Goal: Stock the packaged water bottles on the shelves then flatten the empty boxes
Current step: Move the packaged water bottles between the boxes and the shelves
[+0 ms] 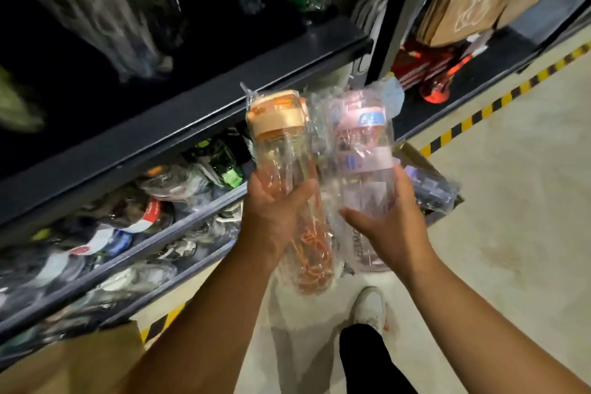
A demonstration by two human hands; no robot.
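Observation:
My left hand grips a clear bottle with an orange lid, wrapped in a plastic bag, around its middle. My right hand holds a clear pink bottle in its own plastic bag, thumb across the front. Both bottles stand nearly upright side by side in front of the dark shelf unit. Behind the right hand an open cardboard box on the floor holds more bagged bottles.
The lower shelves are packed with several bagged bottles. Another cardboard box sits at lower left. Brown bags and red items fill the right shelf bay. Yellow-black tape edges the pale floor. My shoe is below.

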